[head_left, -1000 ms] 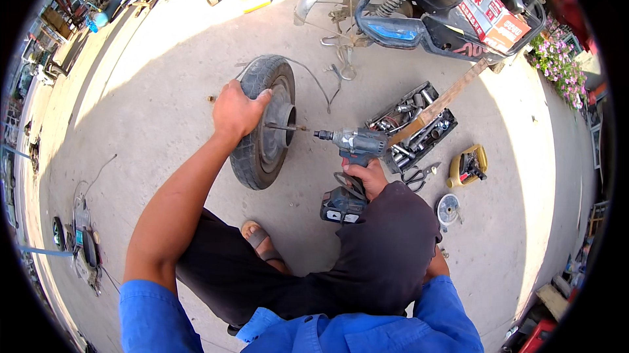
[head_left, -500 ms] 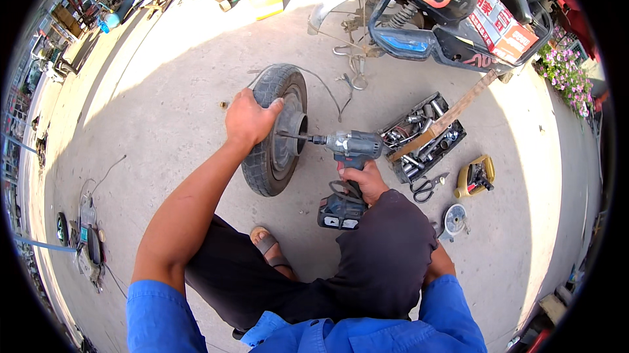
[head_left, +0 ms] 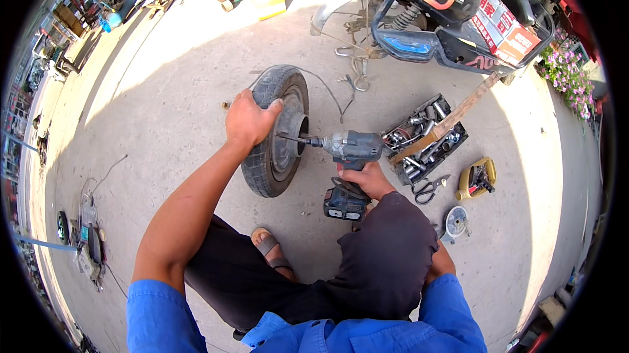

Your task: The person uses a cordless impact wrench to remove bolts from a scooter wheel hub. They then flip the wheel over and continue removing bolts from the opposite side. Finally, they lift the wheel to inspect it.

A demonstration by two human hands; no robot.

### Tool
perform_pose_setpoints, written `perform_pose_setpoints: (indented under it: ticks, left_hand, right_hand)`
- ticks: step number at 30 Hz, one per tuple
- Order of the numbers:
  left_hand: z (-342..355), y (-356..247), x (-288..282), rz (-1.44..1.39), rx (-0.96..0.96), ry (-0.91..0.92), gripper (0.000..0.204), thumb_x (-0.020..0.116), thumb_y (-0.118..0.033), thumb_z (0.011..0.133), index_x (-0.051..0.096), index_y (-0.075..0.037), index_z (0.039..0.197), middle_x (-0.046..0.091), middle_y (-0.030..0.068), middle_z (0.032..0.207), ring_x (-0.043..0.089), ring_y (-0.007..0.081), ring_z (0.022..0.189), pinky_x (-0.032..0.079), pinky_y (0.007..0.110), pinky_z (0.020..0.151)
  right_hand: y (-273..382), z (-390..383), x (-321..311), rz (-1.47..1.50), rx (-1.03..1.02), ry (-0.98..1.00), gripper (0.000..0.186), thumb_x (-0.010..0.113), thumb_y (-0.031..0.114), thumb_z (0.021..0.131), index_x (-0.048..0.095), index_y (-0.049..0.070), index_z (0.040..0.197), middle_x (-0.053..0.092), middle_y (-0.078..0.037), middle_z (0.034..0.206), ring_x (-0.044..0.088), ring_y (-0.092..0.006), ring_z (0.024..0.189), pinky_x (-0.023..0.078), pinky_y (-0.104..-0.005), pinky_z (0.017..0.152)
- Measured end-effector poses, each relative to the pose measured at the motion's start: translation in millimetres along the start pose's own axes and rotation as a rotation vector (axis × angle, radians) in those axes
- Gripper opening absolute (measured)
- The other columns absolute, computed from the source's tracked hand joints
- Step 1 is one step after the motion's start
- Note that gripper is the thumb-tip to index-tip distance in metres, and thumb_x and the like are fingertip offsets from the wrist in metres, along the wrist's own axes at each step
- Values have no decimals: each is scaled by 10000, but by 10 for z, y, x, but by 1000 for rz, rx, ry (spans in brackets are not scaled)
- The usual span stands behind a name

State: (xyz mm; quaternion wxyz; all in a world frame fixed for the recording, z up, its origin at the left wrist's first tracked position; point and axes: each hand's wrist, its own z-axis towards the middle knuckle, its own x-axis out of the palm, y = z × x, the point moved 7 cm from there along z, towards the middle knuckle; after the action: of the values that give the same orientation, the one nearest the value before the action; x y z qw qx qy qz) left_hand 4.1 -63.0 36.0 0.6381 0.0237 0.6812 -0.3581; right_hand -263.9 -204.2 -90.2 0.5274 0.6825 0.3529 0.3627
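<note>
A small black rubber scooter wheel [head_left: 275, 131] with a grey metal hub stands upright on the concrete ground [head_left: 164, 104], just ahead of my knees. My left hand [head_left: 250, 119] grips the top of its tyre. My right hand [head_left: 367, 178] is clenched around the handle of a grey cordless impact driver [head_left: 347, 163] (its bit meets the hub). To the right lie an open black socket tray [head_left: 424, 138], scissors [head_left: 429, 190] and a yellow tool [head_left: 477, 178]. A parked scooter [head_left: 445, 15] stands beyond.

Right hand [head_left: 370, 179]: palm and fingers hidden behind cordless drill [head_left: 348, 156] grip. Drill bit tip: lost inside wheel [head_left: 275, 131] hub. Scooter [head_left: 452, 12]: cut off at top edge. Socket tray [head_left: 422, 140]: contents too small to distinguish; partly covered by wooden stick [head_left: 452, 117].
</note>
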Motion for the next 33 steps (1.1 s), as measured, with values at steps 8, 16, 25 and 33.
perform_pose_setpoints:
  ticks: [8, 16, 25, 33]
  left_hand:
    - [0, 110, -22, 17, -5, -14, 708, 724, -564, 822, 638, 89, 1082, 692, 301, 1088, 673, 430, 1055, 523, 481, 932]
    - [46, 187, -38, -8, -16, -7, 711, 724, -565, 821, 635, 89, 1087, 697, 305, 1069, 677, 440, 1043, 525, 485, 924]
    - [38, 151, -25, 2, 6, -11, 703, 725, -567, 823, 635, 82, 1076, 701, 298, 1069, 682, 434, 1035, 527, 482, 915]
    - [46, 175, -20, 24, 4, -40, 703, 728, -568, 812, 640, 83, 1062, 700, 299, 1061, 682, 437, 1027, 529, 482, 908]
  right_hand:
    - [-37, 304, -21, -304, -129, 167, 291, 790, 82, 831, 695, 33, 1101, 715, -40, 936, 704, -162, 893, 562, -347, 821]
    - [-139, 237, 133, 137, 236, 181, 236, 779, 63, 834, 688, 36, 1050, 685, -45, 890, 667, -155, 769, 549, -317, 705]
    - [-19, 60, 364, 382, 405, 176, 232, 766, 38, 846, 675, 41, 1060, 663, -34, 916, 620, -138, 712, 511, -319, 612]
    - [112, 176, 354, 177, 225, 163, 188, 783, 49, 847, 678, 32, 1002, 656, -19, 852, 610, -120, 679, 509, -309, 608]
